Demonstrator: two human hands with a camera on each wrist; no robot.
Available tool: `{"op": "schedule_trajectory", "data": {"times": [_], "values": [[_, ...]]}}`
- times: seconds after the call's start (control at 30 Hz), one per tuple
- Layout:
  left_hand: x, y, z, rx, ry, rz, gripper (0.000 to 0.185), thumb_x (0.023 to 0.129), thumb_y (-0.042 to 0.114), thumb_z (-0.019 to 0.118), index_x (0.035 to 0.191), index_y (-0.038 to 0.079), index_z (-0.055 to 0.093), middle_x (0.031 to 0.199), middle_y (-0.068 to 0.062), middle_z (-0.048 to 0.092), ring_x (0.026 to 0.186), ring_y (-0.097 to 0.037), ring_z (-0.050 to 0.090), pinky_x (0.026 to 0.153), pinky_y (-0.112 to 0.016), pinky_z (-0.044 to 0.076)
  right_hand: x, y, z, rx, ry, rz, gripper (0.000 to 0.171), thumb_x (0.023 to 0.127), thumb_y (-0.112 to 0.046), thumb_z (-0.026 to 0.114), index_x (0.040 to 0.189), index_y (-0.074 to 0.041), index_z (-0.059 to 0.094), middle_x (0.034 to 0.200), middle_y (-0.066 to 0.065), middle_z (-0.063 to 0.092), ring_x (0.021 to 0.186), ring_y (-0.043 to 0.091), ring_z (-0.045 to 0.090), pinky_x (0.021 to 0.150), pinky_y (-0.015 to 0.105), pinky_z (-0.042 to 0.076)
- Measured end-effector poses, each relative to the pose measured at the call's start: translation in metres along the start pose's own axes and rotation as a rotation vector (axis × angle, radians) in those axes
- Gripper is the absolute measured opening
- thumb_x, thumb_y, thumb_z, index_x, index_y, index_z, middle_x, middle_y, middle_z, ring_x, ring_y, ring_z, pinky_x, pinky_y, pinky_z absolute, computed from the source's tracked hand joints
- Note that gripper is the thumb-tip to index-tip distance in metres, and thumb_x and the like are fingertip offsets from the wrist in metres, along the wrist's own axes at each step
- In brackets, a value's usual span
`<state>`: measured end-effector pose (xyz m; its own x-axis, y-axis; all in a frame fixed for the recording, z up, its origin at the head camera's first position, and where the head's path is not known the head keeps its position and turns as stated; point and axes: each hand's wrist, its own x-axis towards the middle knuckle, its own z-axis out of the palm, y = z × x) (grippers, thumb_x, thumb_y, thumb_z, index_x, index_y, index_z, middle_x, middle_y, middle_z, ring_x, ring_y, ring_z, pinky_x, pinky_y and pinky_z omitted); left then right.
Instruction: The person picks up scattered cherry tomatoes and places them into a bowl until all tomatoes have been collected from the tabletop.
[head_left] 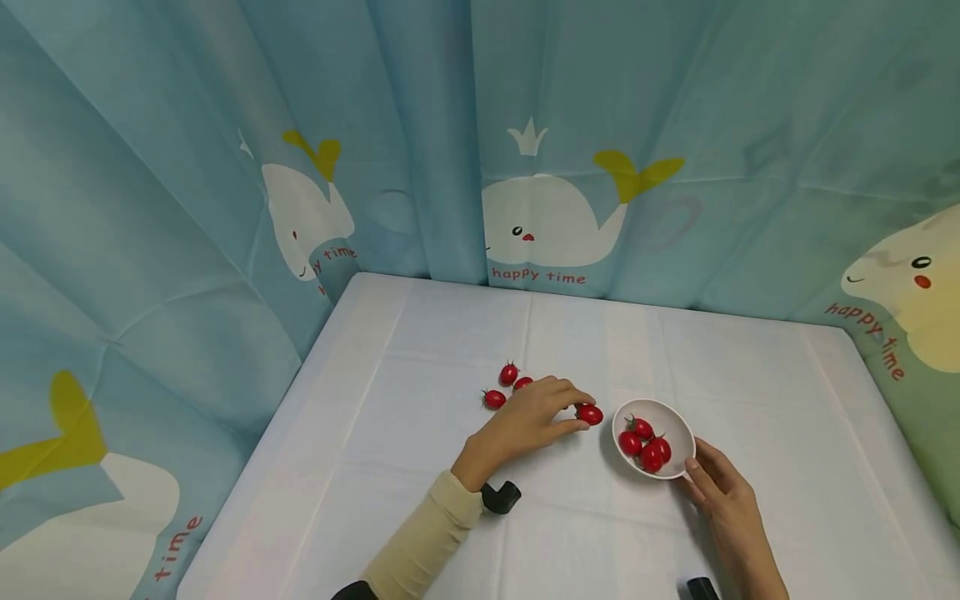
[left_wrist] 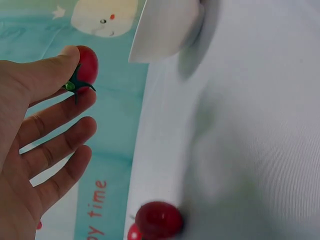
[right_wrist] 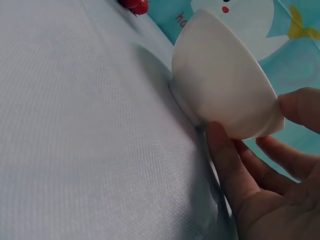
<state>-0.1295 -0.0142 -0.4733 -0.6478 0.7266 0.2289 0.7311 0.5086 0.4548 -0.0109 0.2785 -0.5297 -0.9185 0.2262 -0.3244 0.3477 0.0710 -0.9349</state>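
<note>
Between thumb and fingertips my left hand (head_left: pixel 534 419) pinches a cherry tomato (head_left: pixel 589 414), held just left of the bowl. Its green stem cap shows in the left wrist view, where the tomato (left_wrist: pixel 88 66) is at the thumb tip. A small white bowl (head_left: pixel 678 417) stands upright on the table with several cherry tomatoes (head_left: pixel 651 454) inside. My right hand (head_left: pixel 726 500) grips the bowl's right side, thumb at the rim and fingers under the wall, as the right wrist view shows on the bowl (right_wrist: pixel 225 80). Behind my left hand lie loose cherry tomatoes (head_left: pixel 509 374), one partly hidden.
A white cloth covers the table (head_left: pixel 450 325). Blue-green curtains (head_left: pixel 420 108) printed with whales hang along its back and sides. Black camera parts (head_left: pixel 501 497) sit at my left wrist, and another black piece (head_left: pixel 702 588) is near my right wrist.
</note>
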Motion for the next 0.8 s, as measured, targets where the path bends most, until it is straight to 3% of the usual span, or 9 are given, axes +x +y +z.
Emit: {"op": "schedule_trajectory", "data": {"times": [0.17,0.33,0.43,0.8], "values": [[0.010,0.005,0.006,0.000,-0.020,0.048,0.035,0.099,0.034,0.073,0.131,0.020,0.071,0.121,0.007,0.072,0.107,-0.008,0.063,0.096,-0.014,0.049,-0.002,-0.002,0.001,-0.003,0.009,0.018,0.079,0.104,-0.045,0.060,0.164,-0.005,0.026,0.160,0.013,0.033,0.112,-0.016,0.048,0.087,0.004,0.051],[0.020,0.011,0.013,0.014,-0.028,0.081,0.036,0.098,0.035,0.074,0.131,0.021,0.071,0.120,0.009,0.073,0.106,-0.006,0.063,0.093,-0.012,0.048,-0.003,-0.004,0.001,0.024,0.005,-0.017,0.076,0.105,-0.040,0.061,0.163,-0.004,0.027,0.138,-0.013,0.045,0.110,-0.017,0.051,0.087,0.005,0.052],[0.024,0.015,0.016,0.027,-0.043,0.087,0.037,0.098,0.037,0.074,0.132,0.023,0.070,0.121,0.009,0.072,0.106,-0.005,0.063,0.090,-0.010,0.048,-0.003,-0.004,0.001,0.023,0.006,-0.016,0.076,0.105,-0.039,0.061,0.163,-0.004,0.026,0.131,-0.021,0.044,0.109,-0.017,0.051,0.086,0.006,0.053],[0.042,0.025,0.031,0.083,-0.095,0.137,0.038,0.099,0.041,0.071,0.133,0.024,0.069,0.121,0.010,0.071,0.110,-0.004,0.062,0.096,-0.010,0.046,-0.004,-0.004,0.001,0.041,-0.004,-0.030,0.069,0.107,-0.033,0.058,0.161,-0.002,0.027,0.129,-0.022,0.046,0.109,-0.018,0.053,0.084,0.009,0.056]]}}
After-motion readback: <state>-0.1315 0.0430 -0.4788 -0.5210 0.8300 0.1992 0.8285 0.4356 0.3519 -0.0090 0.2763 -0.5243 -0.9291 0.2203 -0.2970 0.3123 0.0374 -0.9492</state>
